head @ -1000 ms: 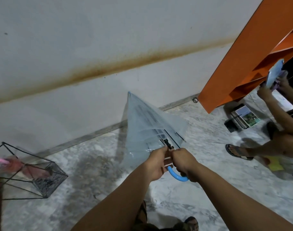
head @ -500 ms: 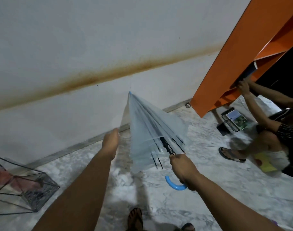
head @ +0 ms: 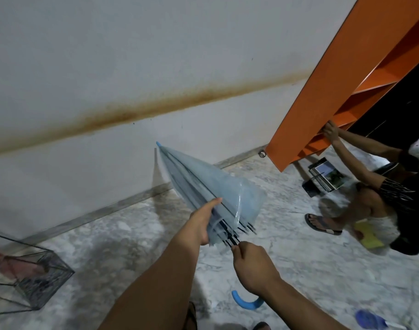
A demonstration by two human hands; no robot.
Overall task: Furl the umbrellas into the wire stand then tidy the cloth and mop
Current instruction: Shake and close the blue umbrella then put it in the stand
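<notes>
A clear, pale blue umbrella (head: 203, 186) is folded down and points up toward the wall, its blue tip at the top. My left hand (head: 202, 221) wraps the loose canopy near the rib ends. My right hand (head: 251, 265) grips the shaft just above the curved blue handle (head: 245, 302). The black wire stand (head: 29, 279) sits tilted on the floor at the lower left, with a pink umbrella (head: 10, 265) lying in it.
An orange shelf unit (head: 341, 79) leans at the upper right, where another person (head: 392, 198) crouches holding it. Books (head: 327, 176) lie on the marble floor beneath it. A blue object (head: 370, 319) lies at the bottom right. A white wall stands close ahead.
My left hand has come back from the left and closed around the canopy. The umbrella has folded narrower and tilted more to the left. The view has shifted a little.
</notes>
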